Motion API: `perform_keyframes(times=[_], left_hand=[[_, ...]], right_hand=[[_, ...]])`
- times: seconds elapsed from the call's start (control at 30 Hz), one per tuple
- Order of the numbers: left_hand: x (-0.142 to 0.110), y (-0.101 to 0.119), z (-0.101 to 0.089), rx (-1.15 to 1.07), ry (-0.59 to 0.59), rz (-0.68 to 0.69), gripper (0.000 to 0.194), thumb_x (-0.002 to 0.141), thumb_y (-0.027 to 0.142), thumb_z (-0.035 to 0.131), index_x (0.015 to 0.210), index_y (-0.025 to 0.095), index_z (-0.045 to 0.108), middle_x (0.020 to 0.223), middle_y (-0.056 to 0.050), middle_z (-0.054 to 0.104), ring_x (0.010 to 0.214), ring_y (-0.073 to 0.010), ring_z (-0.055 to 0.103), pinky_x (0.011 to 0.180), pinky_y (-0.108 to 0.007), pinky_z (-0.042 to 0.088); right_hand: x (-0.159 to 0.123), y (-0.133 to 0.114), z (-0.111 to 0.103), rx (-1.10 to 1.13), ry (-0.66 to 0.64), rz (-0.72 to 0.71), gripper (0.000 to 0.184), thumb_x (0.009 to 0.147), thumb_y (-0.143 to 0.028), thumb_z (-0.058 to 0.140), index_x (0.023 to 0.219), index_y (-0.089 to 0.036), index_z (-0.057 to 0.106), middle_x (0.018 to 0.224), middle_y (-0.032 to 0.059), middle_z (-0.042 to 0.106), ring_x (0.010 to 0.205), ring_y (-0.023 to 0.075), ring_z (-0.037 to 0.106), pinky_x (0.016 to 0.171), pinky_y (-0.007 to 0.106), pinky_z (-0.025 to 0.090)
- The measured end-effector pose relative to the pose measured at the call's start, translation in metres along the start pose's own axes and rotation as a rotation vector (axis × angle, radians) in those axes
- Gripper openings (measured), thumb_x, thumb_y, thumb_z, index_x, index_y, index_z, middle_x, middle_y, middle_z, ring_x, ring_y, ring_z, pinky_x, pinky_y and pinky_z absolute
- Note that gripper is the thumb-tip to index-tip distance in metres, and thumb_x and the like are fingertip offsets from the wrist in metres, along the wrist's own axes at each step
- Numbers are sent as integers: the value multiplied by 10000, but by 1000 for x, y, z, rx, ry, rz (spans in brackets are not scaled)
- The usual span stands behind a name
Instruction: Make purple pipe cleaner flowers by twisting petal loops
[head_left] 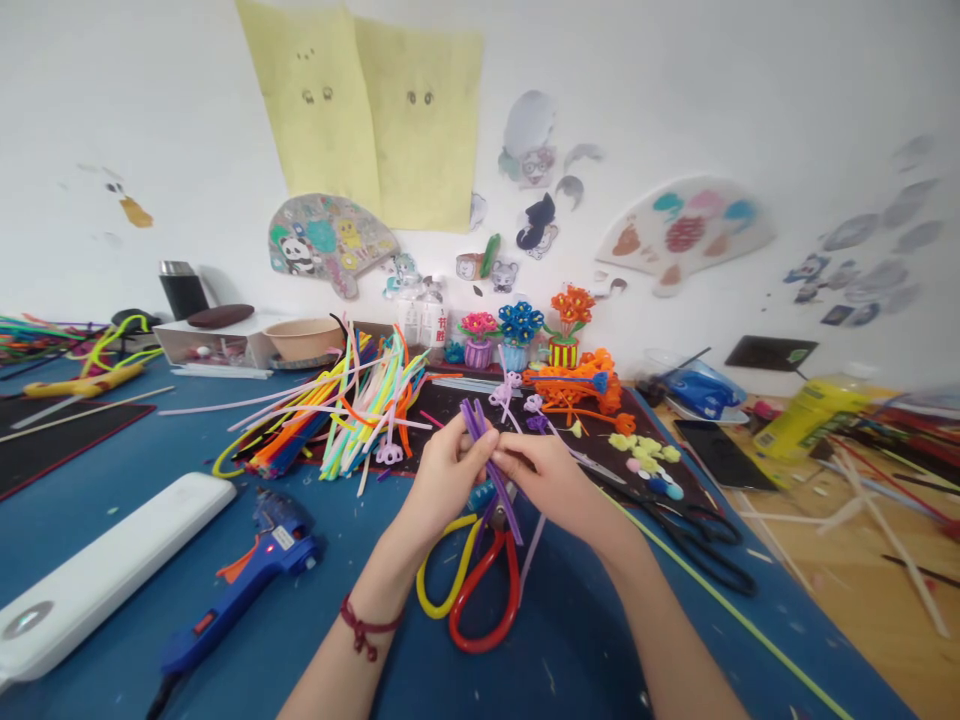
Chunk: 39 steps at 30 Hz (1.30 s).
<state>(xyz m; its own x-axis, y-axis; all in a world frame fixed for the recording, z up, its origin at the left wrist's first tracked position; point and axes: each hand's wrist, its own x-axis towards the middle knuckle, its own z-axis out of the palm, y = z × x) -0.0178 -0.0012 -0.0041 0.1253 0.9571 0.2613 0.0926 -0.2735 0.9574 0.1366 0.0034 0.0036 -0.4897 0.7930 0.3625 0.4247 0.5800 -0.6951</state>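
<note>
Pinching a bunch of purple pipe cleaners in the fingers of both the left hand and the right hand, up over the near edge of the surface, about midway along. Looks pretty early with this bunch tbh: mostly straight, fuzzy and slim, not yet in any loop or petal that shows. Further along toward the far edge: lilac loops, all soft curls, plus loose orange flowers. Fully done, seemingly, at the far edge itself: pink, blue and orange bouquets in stripy little pots. Plenty of raw stock too, in a bristly multicoloured heap left of those. Right below the hands: smooth red and yellow loop handles. Toward the near left corner: a hard plastic blue glue gun.
</note>
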Motion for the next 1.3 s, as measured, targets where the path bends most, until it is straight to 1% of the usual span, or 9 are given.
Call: perform_keyframes(times=[0.07,0.17,0.27,0.37,0.53,0.7,1.1,1.2,1.3], left_hand=[[1,0,0,-39,64,-11,253,812,422,585,782,179,522,501,76,459,437,-77,425,454,-187,355],[3,-1,0,-68,116,-17,251,791,411,602,755,180,511,528,59,498,458,-90,463,466,-201,386],[3,0,0,-57,146,-20,253,773,409,618,742,177,520,542,43,530,469,-99,484,473,-210,393],[1,5,-1,-69,128,-45,276,766,428,631,744,168,538,527,40,532,451,-93,472,455,-204,372],[-1,14,-6,-64,35,-24,278,788,415,634,871,152,603,573,27,570,487,-91,487,475,-194,366],[0,10,-11,56,101,22,264,762,392,666,833,138,651,619,0,603,541,-108,493,509,-211,370],[2,3,-15,178,266,36,284,697,411,733,708,135,663,520,38,486,490,-84,366,476,-219,282],[1,5,-14,143,300,53,267,678,389,758,708,142,660,480,67,413,466,-72,310,459,-213,245],[0,7,-13,41,297,46,249,665,361,773,721,144,663,495,61,454,467,-71,333,463,-211,249]], right_hand=[[-1,-3,0,51,-24,47,296,941,-347,472,785,-175,656,655,-1,624,585,133,530,543,229,390],[-1,-8,3,201,-66,115,213,898,-355,544,868,-175,653,750,22,680,656,160,620,584,239,451],[-1,-11,8,259,-78,185,178,893,-316,533,795,-182,597,677,12,653,580,163,637,562,257,478],[0,-10,9,271,-70,199,267,918,-325,476,692,-191,521,595,-11,594,479,133,582,515,253,462],[0,-3,3,370,-81,212,278,912,-403,487,775,-177,575,569,-30,552,430,101,518,450,223,407],[0,-1,2,412,-74,238,307,890,-431,506,767,-163,593,545,-36,532,419,92,501,425,208,386],[1,1,3,409,7,290,319,840,-411,586,825,-124,723,500,-21,561,366,79,472,379,198,354],[1,-2,4,458,-15,305,371,830,-456,591,831,-112,729,486,-27,546,352,73,464,375,195,360],[0,-6,3,494,-46,305,409,825,-485,588,831,-100,727,489,-26,547,348,68,461,373,192,365]])
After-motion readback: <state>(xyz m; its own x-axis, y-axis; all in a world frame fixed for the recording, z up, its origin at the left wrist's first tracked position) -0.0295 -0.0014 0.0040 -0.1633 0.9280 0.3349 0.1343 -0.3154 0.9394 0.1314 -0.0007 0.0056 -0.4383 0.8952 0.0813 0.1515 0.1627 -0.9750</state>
